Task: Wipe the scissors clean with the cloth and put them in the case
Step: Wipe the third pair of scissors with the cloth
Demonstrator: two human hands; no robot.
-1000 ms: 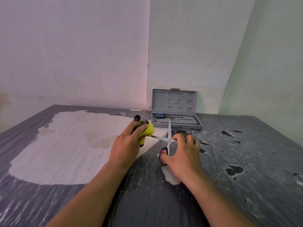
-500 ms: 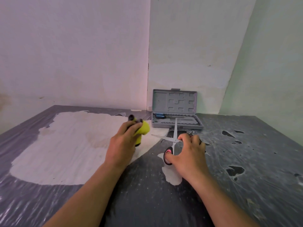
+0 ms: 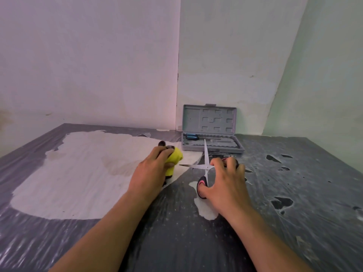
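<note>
Case [image 3: 213, 134] is standing open at centre frame, while the right hand [image 3: 225, 185] is gripping the splayed scissors [image 3: 205, 165] below it and the left hand [image 3: 151, 171] is bunching the cloth [image 3: 174, 158]; wiping away from the edges seems safest.

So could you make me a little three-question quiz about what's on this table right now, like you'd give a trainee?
1. True or false: the scissors lie with their blades spread apart.
2. Which hand grips the yellow cloth? A) left hand B) right hand C) neither
3. Fill in: the grey case by the wall stands with its lid ____.

Key: 1 true: one blade points toward the case, the other toward the cloth. 2 A: the left hand's fingers curl round it, while the right hand holds the scissors by their handles. 3 open: a blue-handled tool shows inside.
</note>
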